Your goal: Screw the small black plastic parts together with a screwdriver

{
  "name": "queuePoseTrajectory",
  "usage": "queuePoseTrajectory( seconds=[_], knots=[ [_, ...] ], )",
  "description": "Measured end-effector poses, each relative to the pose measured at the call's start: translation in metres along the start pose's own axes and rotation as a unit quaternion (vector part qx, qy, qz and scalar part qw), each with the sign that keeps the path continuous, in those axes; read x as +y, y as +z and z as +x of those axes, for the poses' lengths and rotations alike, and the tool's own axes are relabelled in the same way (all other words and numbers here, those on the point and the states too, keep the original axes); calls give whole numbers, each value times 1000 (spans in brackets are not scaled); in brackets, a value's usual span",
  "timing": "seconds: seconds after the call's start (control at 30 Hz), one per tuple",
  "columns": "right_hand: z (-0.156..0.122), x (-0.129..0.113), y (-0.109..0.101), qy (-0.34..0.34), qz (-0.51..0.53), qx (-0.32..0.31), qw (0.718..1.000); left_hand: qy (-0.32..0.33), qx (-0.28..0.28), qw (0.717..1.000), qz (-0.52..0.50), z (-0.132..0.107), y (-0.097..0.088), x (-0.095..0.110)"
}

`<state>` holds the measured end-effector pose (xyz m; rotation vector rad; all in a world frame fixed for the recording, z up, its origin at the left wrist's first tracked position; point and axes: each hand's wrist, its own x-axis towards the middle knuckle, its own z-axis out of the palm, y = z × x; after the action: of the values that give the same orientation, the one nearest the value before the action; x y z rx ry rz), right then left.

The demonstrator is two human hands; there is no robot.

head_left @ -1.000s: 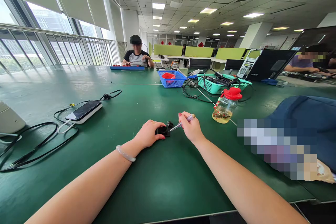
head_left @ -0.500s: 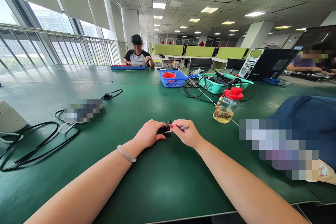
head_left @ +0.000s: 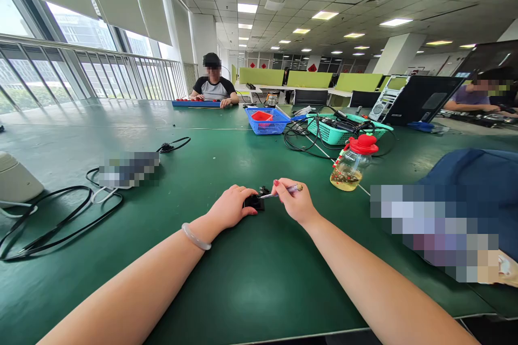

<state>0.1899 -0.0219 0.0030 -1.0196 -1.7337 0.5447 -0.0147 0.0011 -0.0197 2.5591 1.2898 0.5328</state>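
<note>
My left hand rests on the green table, its thumb and fingers closed around the left side of a small, flat black part. Most of that part's left end is hidden under the fingers. In my right hand a slim screwdriver with a gold-coloured end is pinched between thumb and fingers. Its thin shaft points left, with the tip at the upper right of the black part; whether it touches cannot be made out. A small dark piece sits just behind the part.
A bottle with a red lid stands right of my hands. Behind it are a teal basket of cables and a blue basket. Black cords lie at left, a dark blue bag at right. Two people sit farther off.
My right hand has shifted right and slightly up with the screwdriver, baring more of the black part. My left hand stays in place. The person across has lowered an arm to the table.
</note>
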Motion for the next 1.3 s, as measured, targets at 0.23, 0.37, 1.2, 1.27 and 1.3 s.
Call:
queuePoseTrajectory(
  seconds=[0.23, 0.37, 1.2, 1.27, 1.3],
  knots=[
    [2, 12, 8, 28, -3, -87, 996, 24, 31, 999, 13, -3, -4, 6],
    [2, 18, 8, 66, 70, -97, 991, 23, 66, 997, -12, -3, -7, 11],
    [9, 31, 1, 111, 40, -19, 993, 23, 44, 999, 3, -4, 1, 13],
    [10, 32, 2, 118, 72, -37, 990, 14, 42, 999, -4, -4, 2, 12],
    [10, 32, 3, 123, 86, -43, 988, -1, 47, 999, -4, -4, 2, 12]
  ],
)
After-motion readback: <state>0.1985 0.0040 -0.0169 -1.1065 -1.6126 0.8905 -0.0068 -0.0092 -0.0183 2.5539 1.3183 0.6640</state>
